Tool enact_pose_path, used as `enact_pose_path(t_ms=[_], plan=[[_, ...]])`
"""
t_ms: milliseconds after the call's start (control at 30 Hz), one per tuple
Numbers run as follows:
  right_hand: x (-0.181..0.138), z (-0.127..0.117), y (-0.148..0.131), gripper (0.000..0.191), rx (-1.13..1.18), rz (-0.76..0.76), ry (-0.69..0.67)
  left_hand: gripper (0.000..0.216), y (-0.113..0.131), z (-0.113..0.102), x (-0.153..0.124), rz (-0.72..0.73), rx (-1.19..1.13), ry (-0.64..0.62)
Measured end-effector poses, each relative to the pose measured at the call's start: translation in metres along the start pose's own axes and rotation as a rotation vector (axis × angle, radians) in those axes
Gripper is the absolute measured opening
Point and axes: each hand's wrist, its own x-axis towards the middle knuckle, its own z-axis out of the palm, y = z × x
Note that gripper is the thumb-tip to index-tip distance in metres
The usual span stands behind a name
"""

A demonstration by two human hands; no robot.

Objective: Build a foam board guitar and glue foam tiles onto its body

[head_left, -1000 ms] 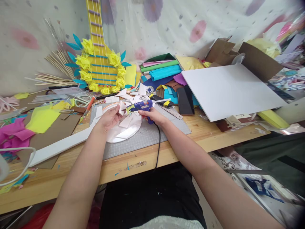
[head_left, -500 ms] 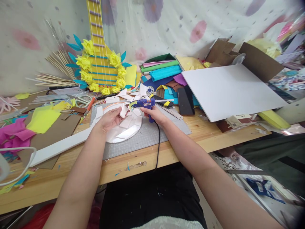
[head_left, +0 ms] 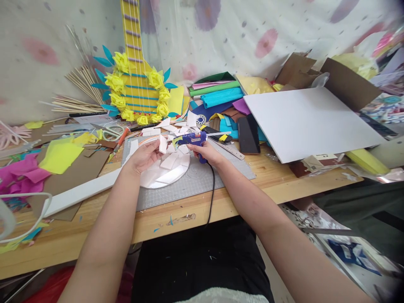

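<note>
My left hand (head_left: 147,156) pinches a small white foam board piece (head_left: 163,144), tilted up over a round white disc (head_left: 164,181). In my right hand (head_left: 206,152) is a blue hot glue gun (head_left: 193,138), fingers wrapped round its handle. Its nozzle points left and is close to the held piece; whether they touch I cannot tell. A white glue stick (head_left: 217,134) juts from the gun's back, and a black cord (head_left: 212,193) hangs off the table edge. Several white pieces lie on the disc, which rests on a grey cutting mat (head_left: 189,189).
A yellow paper guitar (head_left: 135,90) with flowers stands at the back. Scissors (head_left: 113,133) lie left of the mat. A phone (head_left: 248,134), a metal ruler (head_left: 229,150) and a large white board (head_left: 312,124) are on the right. A white strip (head_left: 83,191) extends left.
The foam piece in my left hand has turned more upright, its edge toward the glue gun's nozzle. The whole view has shifted slightly.
</note>
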Motion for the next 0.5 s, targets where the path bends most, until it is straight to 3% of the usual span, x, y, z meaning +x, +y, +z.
enact_pose_path(t_ms=[500], plan=[[-0.0041,-0.0003,-0.0059,0.044,-0.008,0.002,-0.126,0.015,-0.0044,-0.0065,0.0071,0.03,-0.007,0.093]])
